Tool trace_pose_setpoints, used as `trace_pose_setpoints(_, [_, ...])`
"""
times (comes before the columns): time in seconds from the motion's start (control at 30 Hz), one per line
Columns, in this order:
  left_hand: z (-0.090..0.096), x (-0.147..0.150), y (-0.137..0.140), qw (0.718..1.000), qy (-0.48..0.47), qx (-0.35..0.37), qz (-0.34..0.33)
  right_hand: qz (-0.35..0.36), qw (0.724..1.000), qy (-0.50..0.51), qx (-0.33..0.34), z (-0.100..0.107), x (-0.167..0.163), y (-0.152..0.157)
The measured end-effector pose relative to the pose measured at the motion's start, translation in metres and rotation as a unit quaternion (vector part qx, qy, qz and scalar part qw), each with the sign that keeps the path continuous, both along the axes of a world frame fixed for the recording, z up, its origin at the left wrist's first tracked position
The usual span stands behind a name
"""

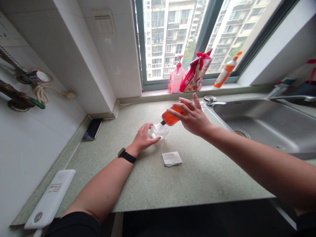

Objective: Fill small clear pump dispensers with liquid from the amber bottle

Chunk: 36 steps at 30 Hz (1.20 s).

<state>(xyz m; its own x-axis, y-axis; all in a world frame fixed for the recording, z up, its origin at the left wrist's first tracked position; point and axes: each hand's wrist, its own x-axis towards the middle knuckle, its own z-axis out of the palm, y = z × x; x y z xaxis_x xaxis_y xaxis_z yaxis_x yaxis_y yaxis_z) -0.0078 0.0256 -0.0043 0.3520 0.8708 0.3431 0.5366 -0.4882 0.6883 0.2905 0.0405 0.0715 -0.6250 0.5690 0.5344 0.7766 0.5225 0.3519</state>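
Slantwise, a bottle (pixel 172 115) (orange liquid (pixel 170 119) inside) points toward a clear container (pixel 158 131).

Over my feed I see a speckled green countertop (pixel 202 171) bearing a folded napkin (pixel 172 158), smartphone (pixel 92 129) and white power bank (pixel 51 198); whether the clear container (pixel 160 130) touches it, I can't tell.

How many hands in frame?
2: left hand around the clear container; right hand holding the tilted orange bottle, its neck at the container. No other hand shows.
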Motion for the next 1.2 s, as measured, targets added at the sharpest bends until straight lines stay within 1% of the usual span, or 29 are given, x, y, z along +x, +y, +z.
trace_pose_setpoints(0.1, [-0.001, 0.0, 0.0, 1.0, -0.001, -0.001, 0.0, 0.0, 1.0, 0.001, 0.003, 0.001, -0.001, -0.001])
trace_pose_setpoints(0.33, [-0.002, -0.001, 0.001, 1.0, -0.001, 0.0, -0.002, -0.011, 1.0, 0.003, -0.017, 0.0, -0.001, -0.002])
trace_pose_setpoints(0.73, [-0.004, -0.001, 0.002, 1.0, -0.006, -0.008, -0.001, -0.059, 0.995, 0.079, -0.018, -0.031, -0.008, -0.005])
trace_pose_setpoints(0.97, [-0.002, -0.002, 0.001, 1.0, 0.003, -0.014, 0.0, -0.064, 0.985, 0.159, -0.035, -0.052, -0.015, -0.009])
trace_pose_setpoints(1.2, [0.002, -0.002, -0.001, 1.0, 0.012, -0.01, 0.002, -0.064, 0.98, 0.184, -0.05, -0.059, -0.011, -0.01])
